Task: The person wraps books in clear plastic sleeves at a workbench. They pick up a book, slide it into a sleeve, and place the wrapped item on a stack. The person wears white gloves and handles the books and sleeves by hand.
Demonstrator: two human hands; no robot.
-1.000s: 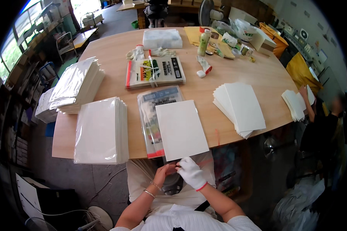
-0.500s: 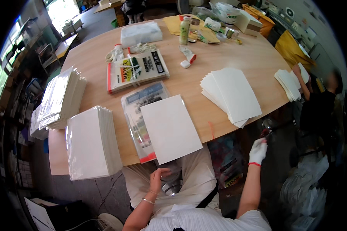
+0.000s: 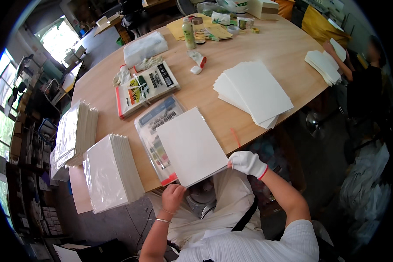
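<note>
A white sheet (image 3: 192,146) with a thin glossy clear edge, like a plastic sleeve, hangs slightly over the near table edge. At its lower right corner, my right hand (image 3: 249,164), in a white glove with a red cuff, is closed on the edge. My bare left hand (image 3: 173,198) has its fingers curled together at the lower left corner. Partly under the sheet is a printed clear plastic packet (image 3: 149,126) with a red end. To the left stands a stack of white sheets in clear plastic (image 3: 111,172); a fanned pile of plain white sheets (image 3: 259,91) lies to the right.
Another plastic-wrapped stack (image 3: 72,133) stands farther left. Beyond the sheet are a printed bag bundle (image 3: 146,87), white gloves (image 3: 148,63), a bottle (image 3: 188,34) and a jar (image 3: 199,30). A co-worker (image 3: 364,83) handles white sheets (image 3: 323,64) at the right.
My right hand has come in from the right, away from the table, to the sheet's lower right corner. My left hand has closed at the lower left corner. The view has shifted.
</note>
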